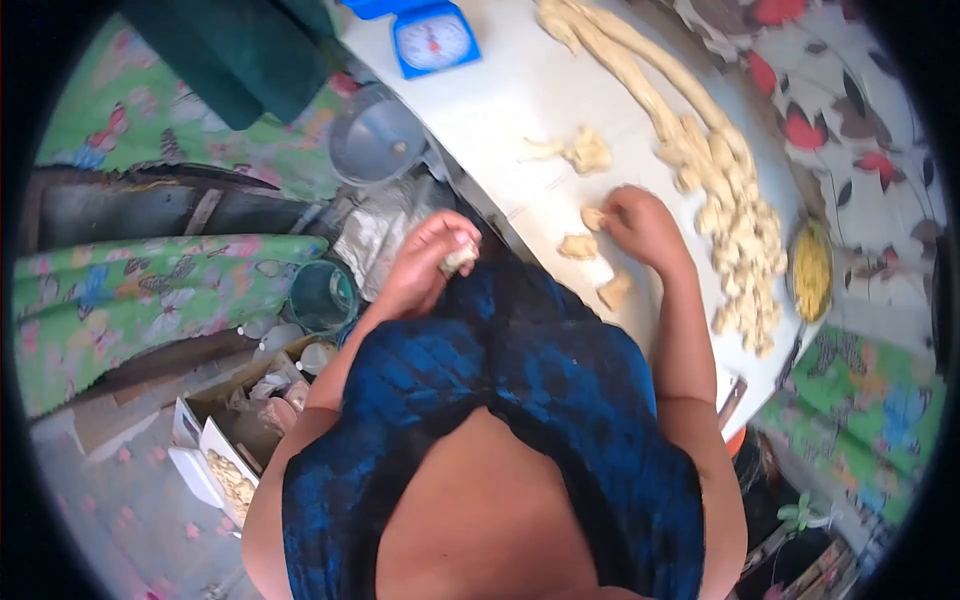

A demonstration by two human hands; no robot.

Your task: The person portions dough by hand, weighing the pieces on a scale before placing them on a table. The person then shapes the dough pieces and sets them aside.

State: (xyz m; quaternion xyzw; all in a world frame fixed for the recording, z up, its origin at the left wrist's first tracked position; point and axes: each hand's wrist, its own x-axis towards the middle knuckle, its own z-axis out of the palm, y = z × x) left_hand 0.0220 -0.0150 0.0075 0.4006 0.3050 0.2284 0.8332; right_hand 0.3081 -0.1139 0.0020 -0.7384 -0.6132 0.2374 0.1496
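My left hand [425,262] is off the left side of the white table, its fingers curled around a small pale lump of dough [459,259]. Over the table, my right hand [643,230] has its fingers bent together at the edge of a small flat dough piece [594,218]. Closer to my body lie another dough piece [578,246] and a browner flattened piece [615,291]. Beyond my right hand sits a larger torn dough chunk [588,151] with a thin tail stretching left.
Long dough ropes [640,75] and a heap of cut dough pieces [742,240] line the right side of the white table [500,110]. A blue dial scale [435,40] stands at the back. A bowl of yellow stuff [811,270] is far right; a grey bucket [375,135] is left.
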